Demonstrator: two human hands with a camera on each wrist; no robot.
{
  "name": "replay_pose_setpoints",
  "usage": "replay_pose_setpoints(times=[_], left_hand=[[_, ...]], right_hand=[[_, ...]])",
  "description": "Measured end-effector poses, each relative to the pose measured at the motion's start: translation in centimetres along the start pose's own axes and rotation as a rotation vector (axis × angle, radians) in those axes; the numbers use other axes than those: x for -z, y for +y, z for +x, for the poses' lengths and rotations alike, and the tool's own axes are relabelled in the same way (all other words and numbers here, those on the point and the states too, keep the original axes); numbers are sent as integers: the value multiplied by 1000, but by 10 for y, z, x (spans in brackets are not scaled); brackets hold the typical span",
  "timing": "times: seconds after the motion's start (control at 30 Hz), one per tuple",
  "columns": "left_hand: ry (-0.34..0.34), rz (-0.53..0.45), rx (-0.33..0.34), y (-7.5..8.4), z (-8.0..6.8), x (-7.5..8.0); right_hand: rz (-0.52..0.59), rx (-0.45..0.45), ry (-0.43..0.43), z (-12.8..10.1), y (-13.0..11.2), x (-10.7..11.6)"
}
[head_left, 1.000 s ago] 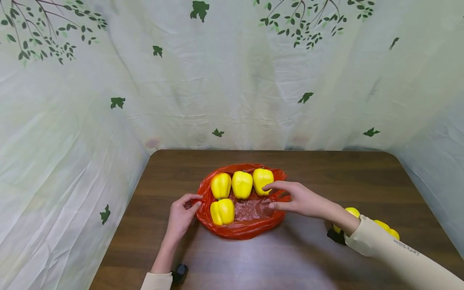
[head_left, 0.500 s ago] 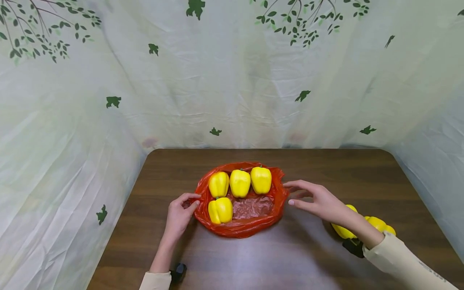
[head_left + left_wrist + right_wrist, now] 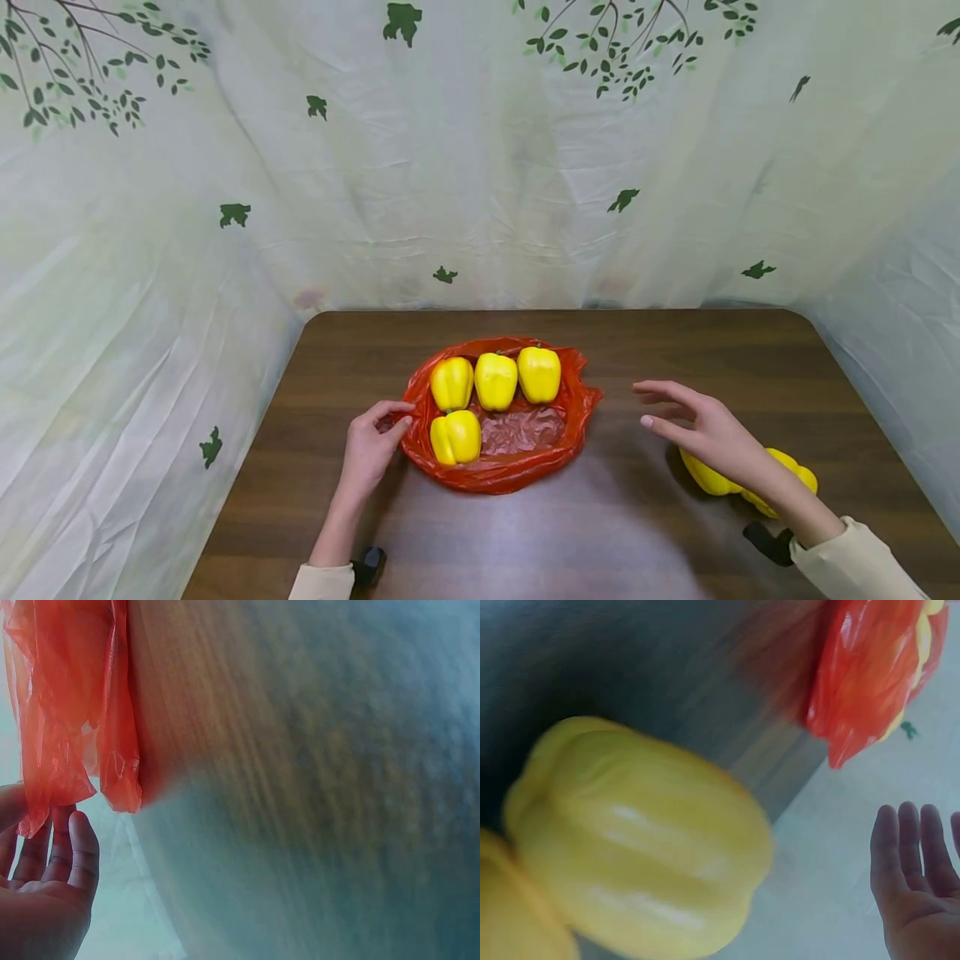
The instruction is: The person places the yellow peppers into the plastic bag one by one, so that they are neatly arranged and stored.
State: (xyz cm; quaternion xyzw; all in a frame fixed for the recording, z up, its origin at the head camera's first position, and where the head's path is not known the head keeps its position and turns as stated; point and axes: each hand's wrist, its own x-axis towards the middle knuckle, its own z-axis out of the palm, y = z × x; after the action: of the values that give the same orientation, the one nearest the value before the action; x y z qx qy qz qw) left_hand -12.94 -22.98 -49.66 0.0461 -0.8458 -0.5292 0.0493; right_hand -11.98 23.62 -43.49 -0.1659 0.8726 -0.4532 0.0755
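The brown table (image 3: 637,533) is bearing a red plastic bag (image 3: 517,467) cradling four yellow peppers (image 3: 495,381); the left hand (image 3: 369,446) is pinching its left edge, while the right hand (image 3: 705,429) is hovering empty, fingers relaxed, above two loose peppers (image 3: 750,487) well right of it

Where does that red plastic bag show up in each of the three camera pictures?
Head: red bag at table centre, holding four yellow peppers.
Left wrist: top left, its edge pinched by the left hand.
Right wrist: top right corner, beyond a loose pepper.
Shared landmark: the dark wooden table.
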Motion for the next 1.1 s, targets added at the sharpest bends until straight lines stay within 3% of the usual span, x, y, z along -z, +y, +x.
replay_pose_setpoints(times=[0.6,0.83,1.1], left_hand=[[28,8,-36,2,2,-2],[29,10,-21,1,0,-2],[39,6,-15,2,0,1]], right_hand=[[-174,-113,156,-41,29,25],[-254,-83,140,-49,40,31],[-291,-107,107,-55,55,37]])
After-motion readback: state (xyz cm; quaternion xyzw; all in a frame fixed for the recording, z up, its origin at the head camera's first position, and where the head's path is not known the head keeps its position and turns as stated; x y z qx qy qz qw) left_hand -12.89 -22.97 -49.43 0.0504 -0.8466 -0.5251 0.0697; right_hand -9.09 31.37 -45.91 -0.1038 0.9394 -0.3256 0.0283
